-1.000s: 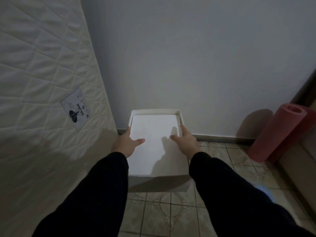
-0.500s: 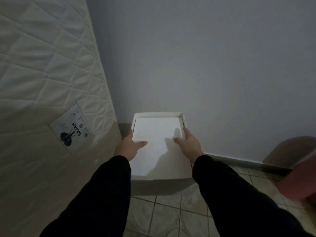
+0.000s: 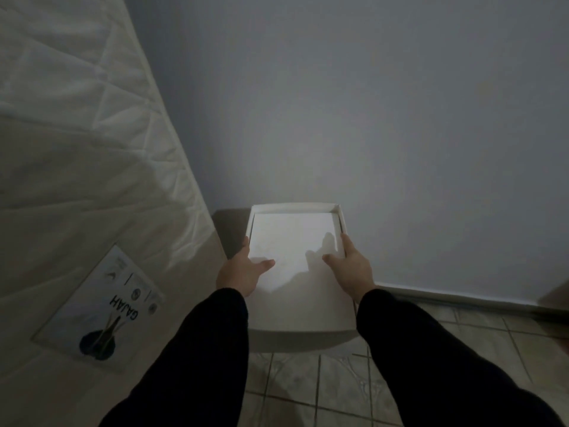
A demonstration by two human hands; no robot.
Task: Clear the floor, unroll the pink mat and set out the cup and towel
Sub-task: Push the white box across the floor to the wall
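Note:
I hold a shallow white box [image 3: 295, 238] in front of me, just above the tiled floor [image 3: 338, 383], its far end toward the wall. My left hand [image 3: 240, 272] grips its left rim, thumb lying inside. On the opposite rim my right hand [image 3: 349, 269] grips the same way. The box's inside looks flat, white and bare. The pink mat, the cup and the towel are not in view; a blurred dark shape [image 3: 554, 303] shows at the right edge.
A quilted white mattress [image 3: 77, 180] with a printed label [image 3: 101, 306] leans at the left, close to the box. A plain grey wall [image 3: 369, 118] with a baseboard [image 3: 446, 295] stands straight ahead.
The view has swung left and the box has moved closer to the wall and mattress corner. The rolled pink mat at the right has slid out of the picture. Both hands keep their grip.

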